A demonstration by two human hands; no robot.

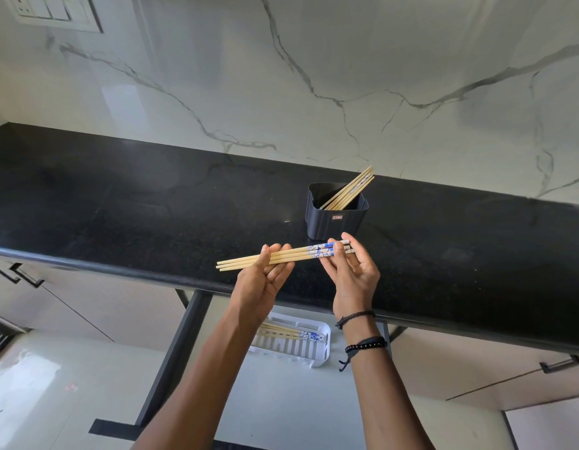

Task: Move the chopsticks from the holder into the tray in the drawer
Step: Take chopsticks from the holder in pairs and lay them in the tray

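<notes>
Head view: chopsticks [285, 256] in both hands

Chopsticks lie level, axis 9-to-3, blue ends at 3. Left hand [261, 282] curls round the plain half; right hand [354, 276] pinches the blue ends. Tray [314, 358] at 6, below both wrists, left nearer. Holder [336, 222] at 1 holds other sticks [350, 190].

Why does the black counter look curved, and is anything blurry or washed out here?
Head view: the wide-angle lens bows the counter along its edge; pale glare sits on the marble wall and the lower-left floor; the held chopsticks look sharp, no motion blur.
</notes>
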